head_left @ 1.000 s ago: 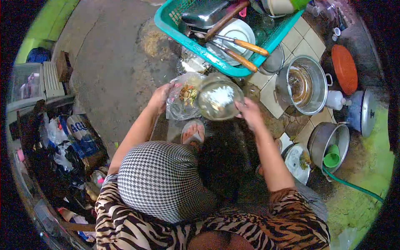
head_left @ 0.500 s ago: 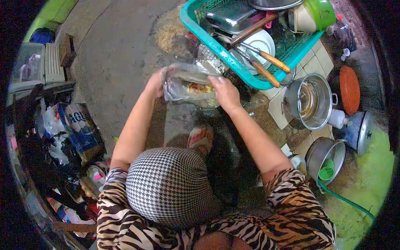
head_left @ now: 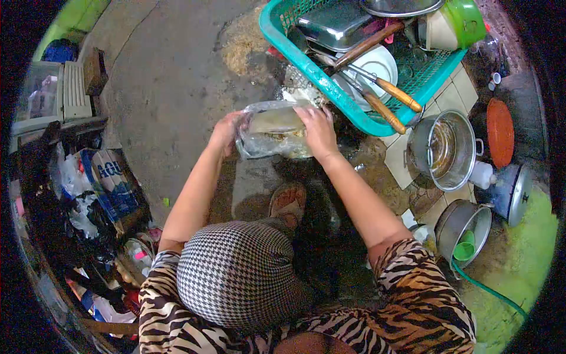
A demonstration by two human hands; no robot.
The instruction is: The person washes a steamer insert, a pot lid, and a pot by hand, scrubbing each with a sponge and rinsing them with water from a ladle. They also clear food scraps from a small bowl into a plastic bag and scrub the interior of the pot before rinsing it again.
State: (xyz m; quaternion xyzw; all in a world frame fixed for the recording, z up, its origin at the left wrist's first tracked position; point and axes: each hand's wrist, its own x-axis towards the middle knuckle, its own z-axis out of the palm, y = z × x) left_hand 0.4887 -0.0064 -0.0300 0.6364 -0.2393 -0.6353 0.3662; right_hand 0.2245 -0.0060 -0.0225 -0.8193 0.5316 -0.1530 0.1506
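Observation:
In front of me, above the wet floor, both hands hold a crinkled clear plastic bag [head_left: 271, 148] with a pale, flat-topped bulk and some yellowish-brown bits showing in it. My left hand [head_left: 225, 133] is closed on its left end. At the right end, the fingers of my right hand [head_left: 319, 133] bend over the upper edge and grip it. What exactly lies inside the plastic I cannot tell. My sandalled foot [head_left: 288, 203] is below it.
A teal basket [head_left: 361, 123] with pans, a white plate and wooden-handled utensils stands at upper right. Metal pots [head_left: 417, 141], an orange-red oval thing [head_left: 500, 133] and a green hose [head_left: 489, 287] are on the right. Bags [head_left: 109, 177] and clutter line the left.
The plastic bag has come slightly lower and nearer. Its pale upper part now covers more of the yellowish-brown contents. Both hands keep their hold at its ends.

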